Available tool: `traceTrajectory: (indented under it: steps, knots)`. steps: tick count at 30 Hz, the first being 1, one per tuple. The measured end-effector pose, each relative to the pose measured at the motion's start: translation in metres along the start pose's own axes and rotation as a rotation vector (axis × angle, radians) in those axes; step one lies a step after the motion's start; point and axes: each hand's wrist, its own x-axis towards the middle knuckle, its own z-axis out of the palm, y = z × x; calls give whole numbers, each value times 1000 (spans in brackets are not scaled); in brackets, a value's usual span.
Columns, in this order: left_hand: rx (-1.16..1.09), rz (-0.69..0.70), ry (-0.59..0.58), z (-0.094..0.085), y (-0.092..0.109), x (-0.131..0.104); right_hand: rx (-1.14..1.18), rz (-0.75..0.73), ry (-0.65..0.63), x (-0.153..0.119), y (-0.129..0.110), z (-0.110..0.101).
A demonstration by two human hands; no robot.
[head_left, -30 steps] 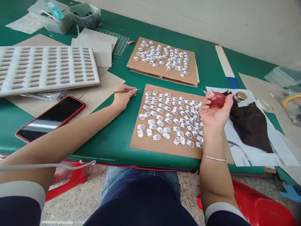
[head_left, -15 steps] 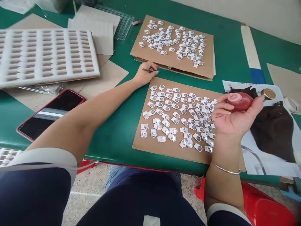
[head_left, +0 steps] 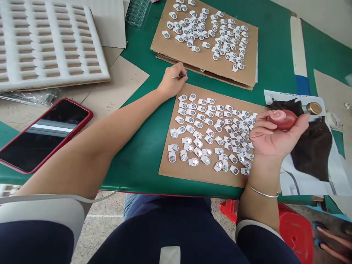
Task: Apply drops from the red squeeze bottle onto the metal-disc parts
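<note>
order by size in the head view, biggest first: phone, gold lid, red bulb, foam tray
1. foam tray, though cut off by the frame
2. phone
3. red bulb, partly covered
4. gold lid

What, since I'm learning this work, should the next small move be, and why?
Probably bring the thin tool in the left hand to the nearest white-tabbed piece: that hand is at the far left corner of the near cardboard, close by, while the right hand holds the red bulb.
</note>
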Motion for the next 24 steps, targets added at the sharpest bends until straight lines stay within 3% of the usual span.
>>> traceTrajectory:
  steps: [4, 6, 12, 16, 21, 22, 24]
  knots:
    - [-14, -78, 7, -1, -7, -1, -77, -122, 61, 0, 9, 17]
    - [-34, -78, 24, -3, -12, -4, -99, -110, 14, 1, 9, 19]
    - [-72, -74, 93, -8, -24, -11, -23, -175, -11, -8, -20, 9]
    - [27, -99, 128, -12, -17, -17, 81, -328, 147, -15, -30, 15]
    - [137, 65, 157, -25, 3, -37, 9, -542, 346, -18, -29, 35]
    - [143, 80, 145, -28, 6, -40, -3, -565, 369, -20, -29, 40]
    - [95, 160, -7, -32, 10, -43, -13, -607, 393, -26, -28, 49]
